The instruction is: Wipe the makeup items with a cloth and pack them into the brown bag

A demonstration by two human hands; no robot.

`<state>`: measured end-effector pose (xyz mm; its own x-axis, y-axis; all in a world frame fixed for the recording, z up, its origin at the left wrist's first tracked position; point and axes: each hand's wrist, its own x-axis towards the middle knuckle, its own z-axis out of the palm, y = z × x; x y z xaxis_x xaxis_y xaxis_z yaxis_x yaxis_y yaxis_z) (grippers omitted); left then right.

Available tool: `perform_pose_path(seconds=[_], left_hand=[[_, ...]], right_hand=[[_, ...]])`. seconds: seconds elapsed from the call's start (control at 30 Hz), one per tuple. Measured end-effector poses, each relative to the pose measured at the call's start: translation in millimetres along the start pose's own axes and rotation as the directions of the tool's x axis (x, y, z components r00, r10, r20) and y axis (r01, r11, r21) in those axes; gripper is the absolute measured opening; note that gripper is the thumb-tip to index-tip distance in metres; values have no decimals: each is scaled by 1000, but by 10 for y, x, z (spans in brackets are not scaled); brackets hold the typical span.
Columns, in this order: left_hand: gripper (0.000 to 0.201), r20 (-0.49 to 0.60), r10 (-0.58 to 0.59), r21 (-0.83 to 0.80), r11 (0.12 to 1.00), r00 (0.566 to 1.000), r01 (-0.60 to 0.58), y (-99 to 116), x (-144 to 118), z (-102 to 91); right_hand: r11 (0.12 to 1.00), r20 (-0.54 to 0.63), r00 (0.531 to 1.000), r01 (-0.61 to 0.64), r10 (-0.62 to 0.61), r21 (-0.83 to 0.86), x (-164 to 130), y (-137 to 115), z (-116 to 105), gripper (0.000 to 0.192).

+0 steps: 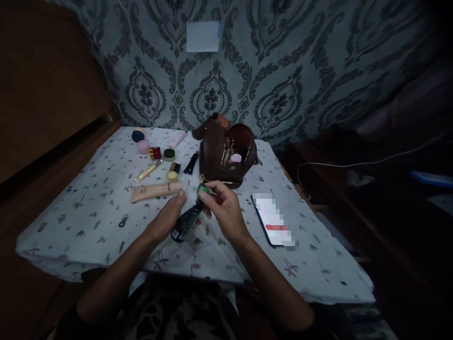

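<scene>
A dark green bottle (184, 224) tilts over the near part of the table, its base toward me. My left hand (169, 215) is closed round its side, with most of the fingers hidden behind it. My right hand (226, 212) pinches the shiny green cap (204, 191) at the bottle's upper end. Whether the cap is loose or still fixed on the neck is hard to make out. Just beyond my hands stands a brown handbag (214, 158), unzipped, with a pink-lidded item (235, 158) inside. A beige tube (155, 191) lies beside my left hand.
Several cosmetics lie at the left, among them a red jar (155, 153), a pink sponge (143, 147), a dark tube (191, 163) and a pale pink tube (177, 139). A lit phone (274, 221) rests right of my hands on the patterned tablecloth (95, 226).
</scene>
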<state>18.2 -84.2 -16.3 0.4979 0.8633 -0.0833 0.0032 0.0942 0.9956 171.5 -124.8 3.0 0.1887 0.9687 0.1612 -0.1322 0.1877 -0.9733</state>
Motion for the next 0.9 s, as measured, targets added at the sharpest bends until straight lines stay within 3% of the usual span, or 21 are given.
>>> perform_pose_path(seconds=[0.1, 0.27, 0.4, 0.5, 0.57, 0.67, 0.77, 0.9], left_hand=[[53, -73, 95, 153, 985, 993, -83, 50, 3, 0], [46, 57, 76, 168, 982, 995, -84, 67, -95, -17], [46, 96, -89, -68, 993, 991, 95, -103, -183, -42], [51, 118, -214, -304, 922, 970, 241, -208, -217, -52], [47, 57, -232, -359, 903, 971, 236, -229, -215, -82], [42, -122, -199, -341, 929, 972, 147, -217, -160, -199], [47, -256, -97, -215, 976, 962, 41, -190, -49, -390], [44, -330, 122, 52, 993, 936, -110, -101, 131, -634]], right_hand=[[999, -21, 1000, 16, -16, -36, -24, 15, 24, 31], [999, -188, 982, 25, -21, 19, -5, 35, 0, 34], [995, -287, 958, 42, -13, 95, 22, 60, -31, 35], [992, -303, 953, 35, 2, 117, 22, 92, -37, 35], [993, -290, 957, 37, -3, 109, 10, 113, -42, 35], [999, -222, 975, 21, -13, 33, -23, 152, -56, 40], [995, -120, 992, -51, 41, -87, -64, 242, -51, 32], [985, -11, 992, -129, 129, -112, -89, 471, 33, 26]])
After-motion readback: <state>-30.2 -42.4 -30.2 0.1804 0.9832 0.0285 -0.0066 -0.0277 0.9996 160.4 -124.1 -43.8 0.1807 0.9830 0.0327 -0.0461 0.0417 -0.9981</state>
